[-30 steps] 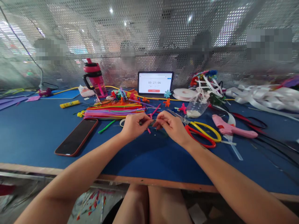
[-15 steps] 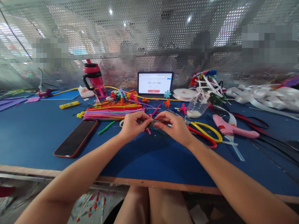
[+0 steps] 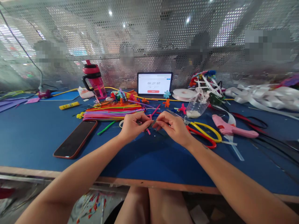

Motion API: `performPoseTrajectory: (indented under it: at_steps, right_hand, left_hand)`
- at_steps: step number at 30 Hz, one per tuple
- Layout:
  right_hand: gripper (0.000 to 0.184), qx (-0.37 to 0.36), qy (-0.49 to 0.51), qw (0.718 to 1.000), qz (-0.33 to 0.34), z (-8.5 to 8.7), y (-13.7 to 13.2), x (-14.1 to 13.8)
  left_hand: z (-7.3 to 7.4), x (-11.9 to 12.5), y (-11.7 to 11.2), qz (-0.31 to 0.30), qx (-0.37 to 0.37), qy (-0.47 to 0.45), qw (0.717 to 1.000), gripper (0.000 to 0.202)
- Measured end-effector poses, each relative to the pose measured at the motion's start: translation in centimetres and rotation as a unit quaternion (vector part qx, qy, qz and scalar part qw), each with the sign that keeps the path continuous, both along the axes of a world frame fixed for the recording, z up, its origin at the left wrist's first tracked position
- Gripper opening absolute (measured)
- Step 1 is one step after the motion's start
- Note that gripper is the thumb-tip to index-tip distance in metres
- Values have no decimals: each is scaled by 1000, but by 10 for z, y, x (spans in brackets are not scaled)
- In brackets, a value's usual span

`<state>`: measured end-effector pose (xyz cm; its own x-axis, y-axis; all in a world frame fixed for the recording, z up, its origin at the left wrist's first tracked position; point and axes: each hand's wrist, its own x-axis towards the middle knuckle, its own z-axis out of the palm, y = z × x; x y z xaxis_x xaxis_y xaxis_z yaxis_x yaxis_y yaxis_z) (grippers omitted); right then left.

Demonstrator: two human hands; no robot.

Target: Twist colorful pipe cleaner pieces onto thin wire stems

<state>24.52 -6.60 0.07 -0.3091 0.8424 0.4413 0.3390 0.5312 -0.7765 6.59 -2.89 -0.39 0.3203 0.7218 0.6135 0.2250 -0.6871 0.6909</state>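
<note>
My left hand [image 3: 133, 126] and my right hand [image 3: 171, 126] meet over the blue table [image 3: 35, 133], fingertips pinched on the two ends of a short dark pipe cleaner piece [image 3: 151, 123]. The piece is thin and mostly hidden by my fingers. Small pink scraps [image 3: 148, 131] lie just below it. A bundle of coloured pipe cleaners [image 3: 114, 112] lies just behind my left hand. Red and yellow scissors [image 3: 203, 132] lie right of my right hand.
A phone [image 3: 76, 138] lies at the left. Behind stand a pink bottle [image 3: 93, 79] and a tablet [image 3: 154, 83] showing a timer. A pink glue gun [image 3: 231, 129], white ribbon [image 3: 263, 96], a plastic cup [image 3: 196, 107] and a yellow glue stick [image 3: 68, 105] lie around. A perforated screen backs the table.
Both hands stay pinched on the small piece with only slight finger shifts. The tablet timer has moved from 00:27:06 to 00:27:07.
</note>
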Motion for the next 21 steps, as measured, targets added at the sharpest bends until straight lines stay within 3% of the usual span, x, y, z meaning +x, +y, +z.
performPoseTrajectory:
  at_steps: [4, 9, 21]
  right_hand:
    - [10, 10, -8, 1000, -12, -1, 1, 1]
    - [14, 42, -45, 995, -76, -1, 1, 2]
    - [12, 61, -85, 991, -87, -2, -3, -1]
  left_hand:
    - [0, 0, 1, -5, 1, -7, 1000, 16]
    - [0, 0, 1, 0, 3, -4, 1000, 14]
    - [-8, 4, 1, -6, -15, -19, 1000, 11]
